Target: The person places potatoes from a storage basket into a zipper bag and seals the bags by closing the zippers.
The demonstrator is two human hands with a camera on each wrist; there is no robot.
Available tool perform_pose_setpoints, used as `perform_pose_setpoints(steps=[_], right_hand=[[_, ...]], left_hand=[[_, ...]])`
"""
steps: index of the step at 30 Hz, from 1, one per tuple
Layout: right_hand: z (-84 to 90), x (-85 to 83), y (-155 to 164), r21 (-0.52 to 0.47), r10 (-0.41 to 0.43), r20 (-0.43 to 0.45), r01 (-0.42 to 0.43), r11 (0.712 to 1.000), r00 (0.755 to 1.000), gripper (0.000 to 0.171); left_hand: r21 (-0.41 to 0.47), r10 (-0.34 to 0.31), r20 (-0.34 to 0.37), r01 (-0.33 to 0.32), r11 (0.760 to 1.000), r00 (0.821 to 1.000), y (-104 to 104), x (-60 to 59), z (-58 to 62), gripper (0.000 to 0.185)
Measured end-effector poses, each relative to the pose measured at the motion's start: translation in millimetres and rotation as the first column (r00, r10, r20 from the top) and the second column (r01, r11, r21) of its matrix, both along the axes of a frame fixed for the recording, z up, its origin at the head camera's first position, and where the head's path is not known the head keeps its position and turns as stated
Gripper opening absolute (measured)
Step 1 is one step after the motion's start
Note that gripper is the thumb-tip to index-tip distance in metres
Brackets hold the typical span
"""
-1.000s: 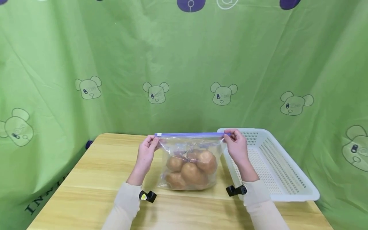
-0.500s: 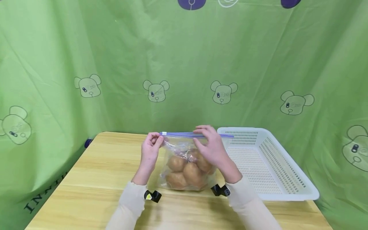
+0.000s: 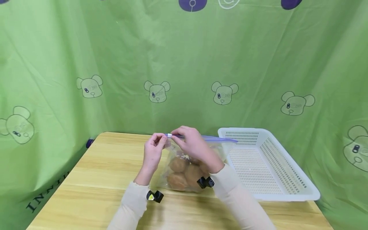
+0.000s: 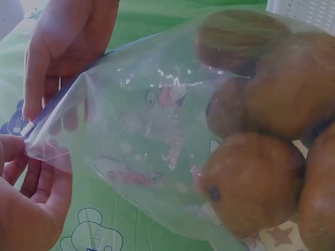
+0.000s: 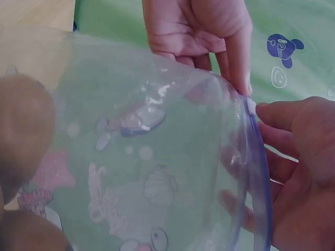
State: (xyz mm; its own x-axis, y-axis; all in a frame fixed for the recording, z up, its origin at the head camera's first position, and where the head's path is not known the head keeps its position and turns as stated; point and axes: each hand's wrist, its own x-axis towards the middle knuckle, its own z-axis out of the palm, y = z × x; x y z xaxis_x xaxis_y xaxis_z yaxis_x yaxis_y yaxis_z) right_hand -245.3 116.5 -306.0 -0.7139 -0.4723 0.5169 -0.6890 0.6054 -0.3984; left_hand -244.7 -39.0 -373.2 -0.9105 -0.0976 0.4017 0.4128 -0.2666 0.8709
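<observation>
A clear zip bag (image 3: 219, 148) with printed pictures and a purple top strip stands on the table. Several brown, rounded, potato-like things (image 3: 176, 181) sit in its lower part. My left hand (image 3: 153, 153) pinches the bag's top left corner. Just beside it, my right hand (image 3: 194, 145) holds the white slider (image 5: 251, 106) between thumb and forefinger, its other fingers behind the strip. The strip's right end hangs free past the right hand. In the head view the right hand and forearm cover part of the bag.
A white perforated plastic basket (image 3: 302, 194) stands to the right, its near right corner reaching past the edge of the wooden table (image 3: 95, 179). Behind the table hangs a green curtain (image 3: 184, 57) with bear-head prints.
My right hand has let go of the bag's right corner and moved left along the strip to the slider. The left hand and slider have shifted slightly right.
</observation>
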Motion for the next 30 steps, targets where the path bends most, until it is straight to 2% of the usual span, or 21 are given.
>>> perform_pose_setpoints(steps=[8,12,17,20,24,27,30], right_hand=[[-0.2,-2.3,-5.3,0.041,-0.004,0.015,0.004,0.999,1.000,0.012],[-1.2,-3.2,-5.9,0.067,-0.003,0.013,0.002,0.998,1.000,0.012],[-4.2,-3.6,-5.9,0.090,-0.015,0.003,0.015,0.996,1.000,0.010],[-5.9,-3.1,-4.6,0.087,-0.023,-0.018,0.024,0.996,1.000,0.010],[-7.6,-2.7,-0.7,0.083,-0.033,-0.033,0.036,0.996,0.999,0.009],[-8.6,-2.7,4.3,0.090,-0.046,-0.029,0.049,0.995,0.999,0.009],[-9.7,-2.9,9.4,0.102,-0.053,-0.018,0.055,0.993,0.998,0.008]], left_hand=[[-0.015,-0.022,-0.034,0.021,1.000,0.999,-1.3,0.6,2.2,0.014],[-0.076,0.002,-0.044,-0.006,0.997,0.999,-1.6,0.2,2.9,0.013],[-0.160,0.041,-0.092,-0.056,0.986,0.995,-1.5,1.0,2.6,0.013],[-0.184,0.044,-0.112,-0.064,0.981,0.993,-1.8,0.3,1.7,0.014],[-0.184,0.054,-0.099,-0.072,0.980,0.994,-4.1,-1.0,0.3,0.013],[-0.168,0.076,-0.071,-0.087,0.982,0.995,-7.7,-2.4,-1.5,0.012],[-0.149,0.071,-0.036,-0.075,0.986,0.997,-11.6,-4.2,-3.8,0.012]])
